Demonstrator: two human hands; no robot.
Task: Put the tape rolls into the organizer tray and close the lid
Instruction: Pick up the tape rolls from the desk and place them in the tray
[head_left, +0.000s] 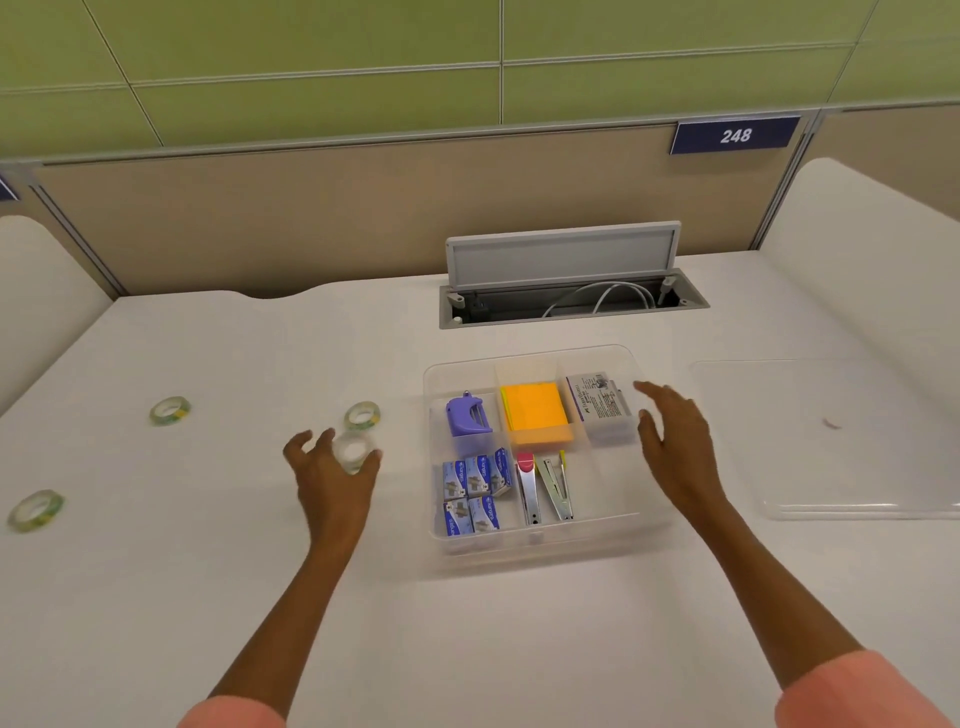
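A clear organizer tray (652, 525) stands in the middle of the white desk, its lid off. The clear lid (852, 467) lies flat to its right. My left hand (332, 473) curls around a clear tape roll (352, 452) just left of the tray. A second roll (362, 415) sits right behind it. Two more rolls lie farther left, one at the back (170, 410) and one near the desk's left edge (35, 510). My right hand (675, 441) hovers with fingers spread at the tray's right side, holding nothing.
The tray holds a purple staple remover (467, 415), orange sticky notes (535, 415), a white box (600, 405), several blue staple boxes (472, 493) and two staplers (543, 488). Behind it an open cable hatch (571, 301) with white cables is sunk in the desk.
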